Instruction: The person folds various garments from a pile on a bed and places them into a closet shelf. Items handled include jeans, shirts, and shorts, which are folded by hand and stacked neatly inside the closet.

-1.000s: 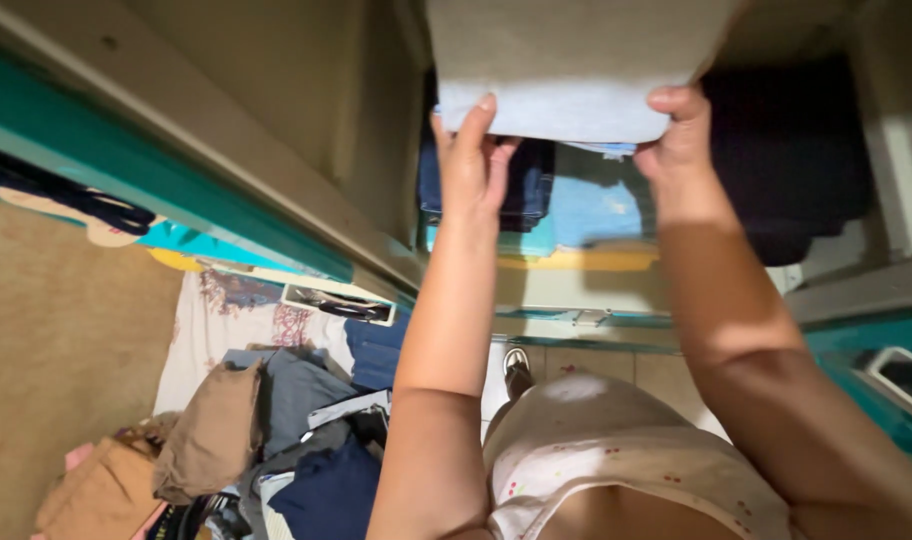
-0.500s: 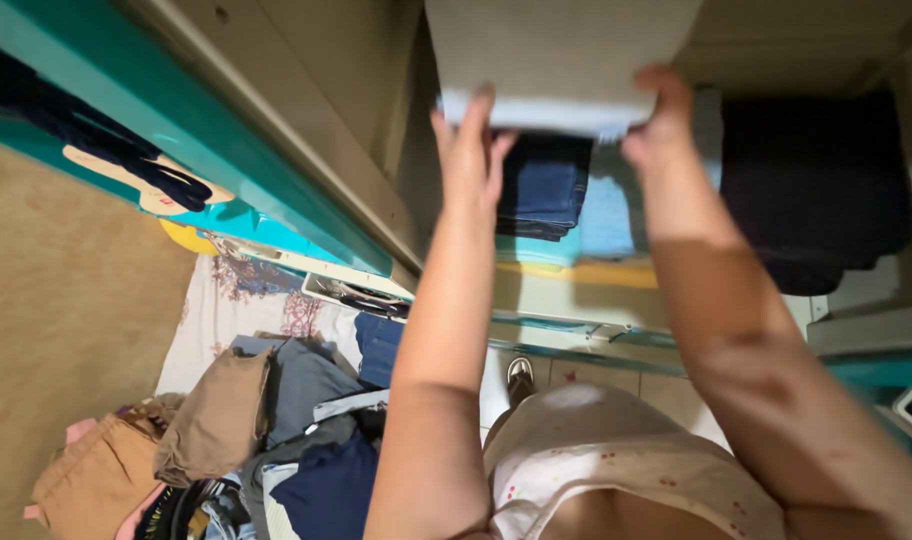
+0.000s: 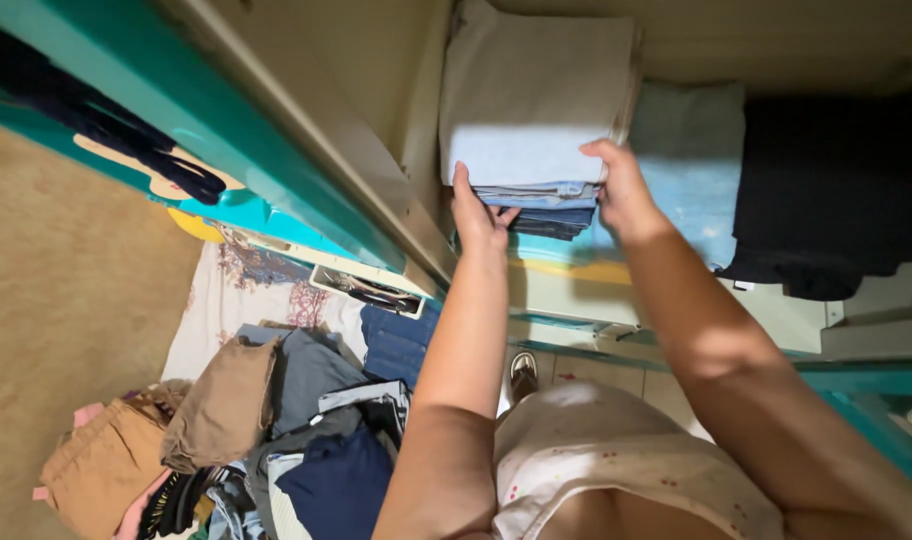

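1. The left hand (image 3: 479, 208) is raised to the near left corner of a folded pale grey garment (image 3: 536, 100). Its fingers are extended and close together, pressed against the edge of the stack; no closed grasp is visible.
2. The right hand (image 3: 621, 190) is at the near right corner of the same garment. Its thumb lies along the garment's near edge and its fingers curl under and behind the corner, so it grips the fabric there.
3. The folded pale grey garment lies on top of a stack of folded blue jeans (image 3: 546, 208) on a wardrobe shelf (image 3: 576, 270), at the far left of the compartment.
4. Just right of the stack lies a folded light blue cloth (image 3: 691, 160); right of that is a pile of dark folded clothes (image 3: 836, 190).
5. A teal wardrobe door (image 3: 226, 140) stands open at the left.
6. At the near left, on the floor, lies a heap of loose clothes (image 3: 266, 430), including tan trousers (image 3: 221, 400) and a navy piece (image 3: 336, 485).
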